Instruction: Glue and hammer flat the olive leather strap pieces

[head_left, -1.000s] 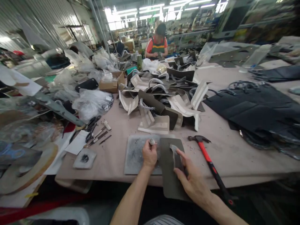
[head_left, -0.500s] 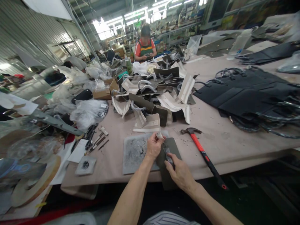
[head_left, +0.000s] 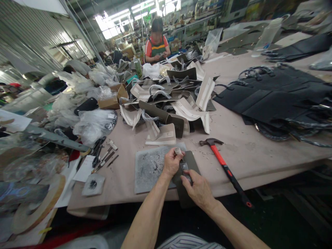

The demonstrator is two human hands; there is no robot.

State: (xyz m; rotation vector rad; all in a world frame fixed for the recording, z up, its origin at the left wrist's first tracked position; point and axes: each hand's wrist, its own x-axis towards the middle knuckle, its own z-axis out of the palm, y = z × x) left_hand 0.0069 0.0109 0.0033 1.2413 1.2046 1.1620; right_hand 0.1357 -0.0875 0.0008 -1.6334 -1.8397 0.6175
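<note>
My left hand (head_left: 171, 164) is closed around a short tool with a pale round end (head_left: 178, 151), upright at the upper part of a dark olive panel (head_left: 191, 162). The tool's lower end is hidden. Pinched in my right hand (head_left: 199, 190) is a plastic-wrapped strap (head_left: 184, 166) that lies along the panel. The panel rests partly on a grey, scuffed slab (head_left: 147, 173), and its near end hangs past the table edge. To the right of my hands lies a claw hammer (head_left: 220, 159) with a red and black handle.
Olive and cream panels with wrapped straps (head_left: 166, 133) are heaped beyond the slab. Black bags (head_left: 280, 100) lie at the right. Small hand tools (head_left: 107, 155) and a small pad with a black smear (head_left: 93, 185) are at the left. A co-worker (head_left: 157, 45) sits across the table.
My left hand has brought the tool from over the slab rightward onto the panel. My right hand has moved the panel and strap slightly left. The view has turned and tilted.
</note>
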